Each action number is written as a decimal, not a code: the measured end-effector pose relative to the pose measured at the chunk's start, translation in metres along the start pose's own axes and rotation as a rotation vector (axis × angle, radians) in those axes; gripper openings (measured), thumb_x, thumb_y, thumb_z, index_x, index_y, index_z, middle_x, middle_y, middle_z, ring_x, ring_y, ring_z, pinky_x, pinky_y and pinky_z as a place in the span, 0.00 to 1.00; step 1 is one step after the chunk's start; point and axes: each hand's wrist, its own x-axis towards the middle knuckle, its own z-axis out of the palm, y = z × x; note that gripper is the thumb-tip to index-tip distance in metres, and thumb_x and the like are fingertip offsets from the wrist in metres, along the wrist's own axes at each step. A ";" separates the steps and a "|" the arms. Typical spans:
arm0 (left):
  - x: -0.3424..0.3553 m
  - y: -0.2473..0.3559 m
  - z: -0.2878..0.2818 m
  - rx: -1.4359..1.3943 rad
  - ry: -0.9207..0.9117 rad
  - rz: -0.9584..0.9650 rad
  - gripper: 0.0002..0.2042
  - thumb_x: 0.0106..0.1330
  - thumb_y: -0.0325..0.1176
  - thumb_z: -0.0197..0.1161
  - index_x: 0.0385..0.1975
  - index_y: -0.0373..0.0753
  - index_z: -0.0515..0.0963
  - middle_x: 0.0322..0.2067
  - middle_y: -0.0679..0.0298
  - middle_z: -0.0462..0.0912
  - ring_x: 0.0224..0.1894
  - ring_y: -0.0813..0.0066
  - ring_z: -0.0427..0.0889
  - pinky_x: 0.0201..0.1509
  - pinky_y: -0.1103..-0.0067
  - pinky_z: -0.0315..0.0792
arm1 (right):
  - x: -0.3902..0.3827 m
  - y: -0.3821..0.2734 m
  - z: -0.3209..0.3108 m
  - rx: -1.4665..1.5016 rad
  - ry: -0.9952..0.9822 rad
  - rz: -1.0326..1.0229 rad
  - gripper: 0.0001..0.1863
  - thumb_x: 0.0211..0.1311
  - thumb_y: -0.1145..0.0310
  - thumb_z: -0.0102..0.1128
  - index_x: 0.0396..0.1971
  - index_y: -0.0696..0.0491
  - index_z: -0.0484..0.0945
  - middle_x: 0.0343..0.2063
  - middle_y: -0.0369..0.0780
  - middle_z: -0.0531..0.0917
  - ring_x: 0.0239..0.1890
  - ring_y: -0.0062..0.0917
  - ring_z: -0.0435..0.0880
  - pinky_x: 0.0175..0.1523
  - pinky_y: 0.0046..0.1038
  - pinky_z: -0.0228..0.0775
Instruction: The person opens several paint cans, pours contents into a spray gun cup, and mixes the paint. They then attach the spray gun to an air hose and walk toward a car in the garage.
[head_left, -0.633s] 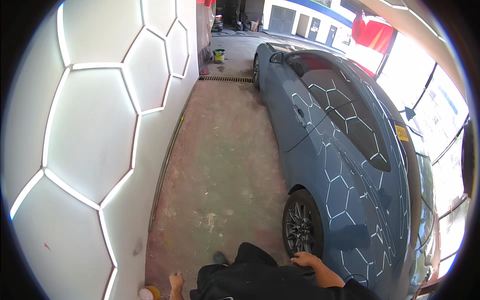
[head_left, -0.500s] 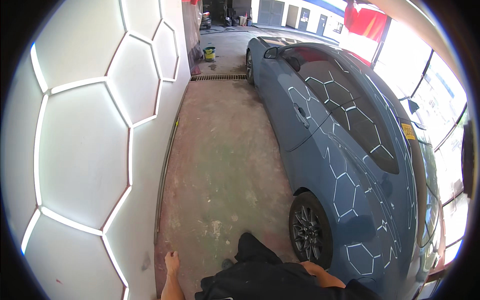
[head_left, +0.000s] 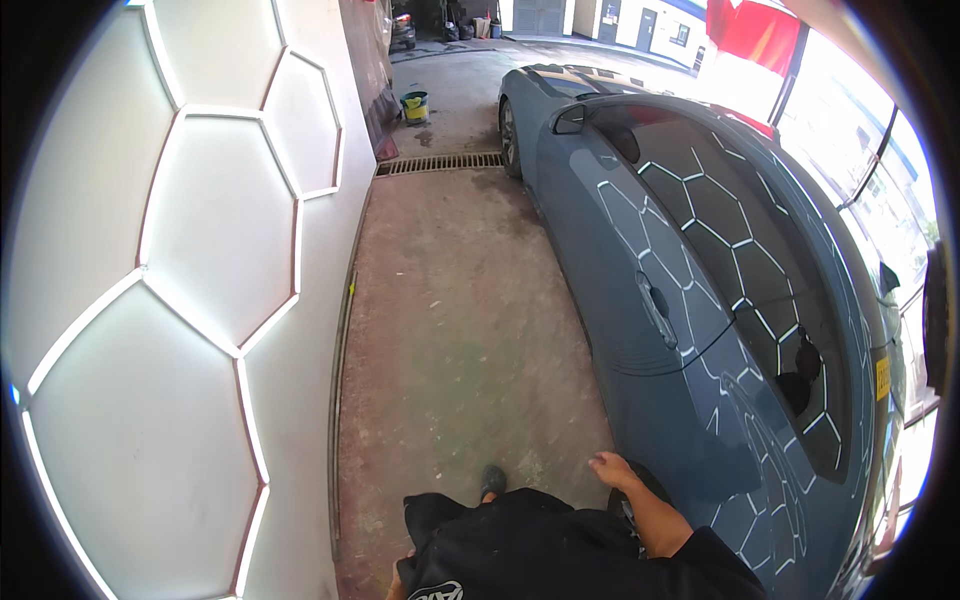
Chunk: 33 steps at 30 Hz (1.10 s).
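Observation:
My right hand (head_left: 612, 468) swings forward at the lower middle, its fingers loosely bent and a little apart, with nothing seen in it. It is nearest to the side of a blue-grey car (head_left: 640, 410) and touches nothing visible. The car's rear wheel (head_left: 625, 510) is mostly hidden behind my arm. Of my left arm, only a sliver of skin (head_left: 397, 580) shows at the lower edge; the black shirt (head_left: 540, 550) covers the rest, so the left fingers are hidden. One dark shoe (head_left: 492, 480) stands on the floor ahead of me.
A white wall (head_left: 210, 200) with glowing hexagon light strips runs along the left. The concrete floor (head_left: 450, 330) stretches between wall and car to a drain grate (head_left: 440, 164). Beyond it stands a yellow-green bucket (head_left: 414, 108). The car's mirror (head_left: 568, 120) juts out.
I have moved forward along the car, and its door handle is nearer. My right hand has swung forward; my left has dropped back behind the shirt.

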 end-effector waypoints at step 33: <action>0.571 0.974 -0.140 0.033 -0.055 0.377 0.22 0.78 0.38 0.60 0.61 0.27 0.79 0.46 0.52 0.88 0.45 0.65 0.88 0.48 0.71 0.81 | 0.623 -0.269 -0.155 0.058 -0.164 0.256 0.20 0.81 0.57 0.50 0.55 0.55 0.85 0.48 0.48 0.89 0.47 0.39 0.88 0.54 0.42 0.79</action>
